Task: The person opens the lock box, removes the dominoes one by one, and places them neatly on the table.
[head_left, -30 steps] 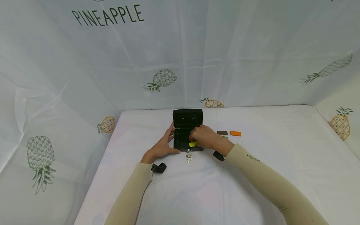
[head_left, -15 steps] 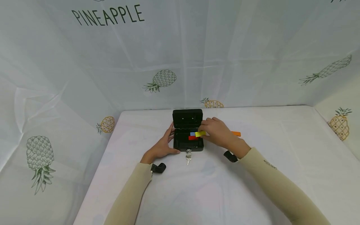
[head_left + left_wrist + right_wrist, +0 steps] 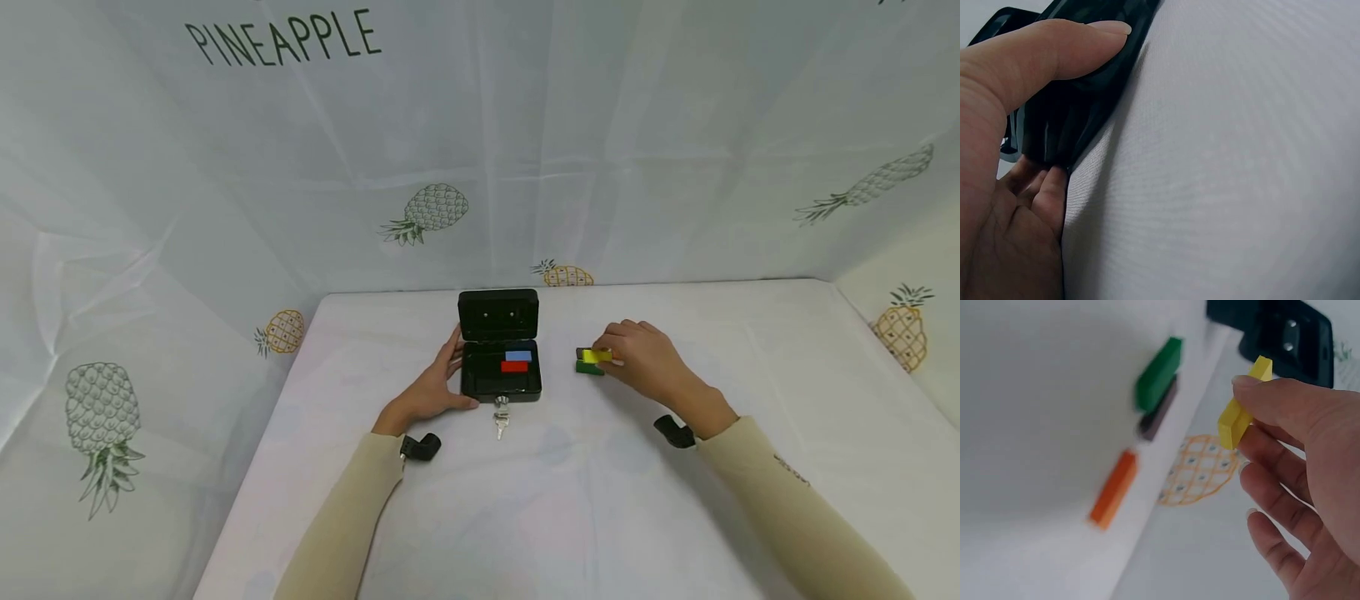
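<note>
An open black cash box [image 3: 477,379] stands on the table, its lid tipped back. Inside lie a light blue block [image 3: 518,356] and a red block [image 3: 514,367]. My left hand [image 3: 427,392] holds the box's left end, thumb at the front corner and fingers farther back. To the right of the box, my right hand [image 3: 648,362] pinches a yellow block [image 3: 1244,406] between thumb and fingers. In the head view it is over a green block [image 3: 589,367] and a dark brown block [image 3: 1161,409]. An orange block [image 3: 1114,487] shows in the right wrist view, hidden in the head view.
Keys [image 3: 501,427] hang from the lock at the box's front. A white cloth covers the table [image 3: 480,517], and a pineapple-printed curtain [image 3: 637,167] rises behind its far edge.
My right hand has carried the yellow block out of the box and off to the right, uncovering the blue and red blocks inside. The left hand has stayed at the box.
</note>
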`<action>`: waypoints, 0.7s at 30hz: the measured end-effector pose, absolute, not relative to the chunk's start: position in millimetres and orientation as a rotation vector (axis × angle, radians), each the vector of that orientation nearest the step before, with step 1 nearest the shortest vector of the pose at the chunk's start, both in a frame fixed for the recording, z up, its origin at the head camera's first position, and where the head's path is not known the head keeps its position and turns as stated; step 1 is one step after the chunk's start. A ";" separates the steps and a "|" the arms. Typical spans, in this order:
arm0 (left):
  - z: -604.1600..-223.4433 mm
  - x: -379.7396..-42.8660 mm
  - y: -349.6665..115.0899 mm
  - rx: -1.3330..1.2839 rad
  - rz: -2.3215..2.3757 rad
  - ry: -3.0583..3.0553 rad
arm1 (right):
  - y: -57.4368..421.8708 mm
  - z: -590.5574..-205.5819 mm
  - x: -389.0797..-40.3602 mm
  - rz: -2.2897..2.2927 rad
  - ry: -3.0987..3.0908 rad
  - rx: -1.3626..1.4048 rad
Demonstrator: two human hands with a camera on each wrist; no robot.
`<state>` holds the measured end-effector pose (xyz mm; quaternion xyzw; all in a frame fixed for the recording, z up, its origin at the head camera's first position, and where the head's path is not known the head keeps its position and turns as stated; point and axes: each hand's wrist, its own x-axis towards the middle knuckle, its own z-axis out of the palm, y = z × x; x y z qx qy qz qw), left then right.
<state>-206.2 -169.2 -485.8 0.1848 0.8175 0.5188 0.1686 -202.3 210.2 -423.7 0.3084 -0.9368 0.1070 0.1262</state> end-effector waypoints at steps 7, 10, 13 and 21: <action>-485.8 -206.6 -169.3 0.507 1.468 2.322 | 238.0 -440.2 -196.3 0.310 -2.776 0.801; -485.7 -206.6 -169.4 0.508 1.468 2.325 | 244.9 -444.0 -195.4 0.306 -2.808 0.774; -485.9 -206.5 -169.5 0.514 1.469 2.328 | 249.5 -446.6 -195.6 0.303 -2.838 0.762; -487.1 -206.4 -169.4 0.519 1.483 2.317 | 251.6 -451.0 -197.4 0.326 -2.852 0.772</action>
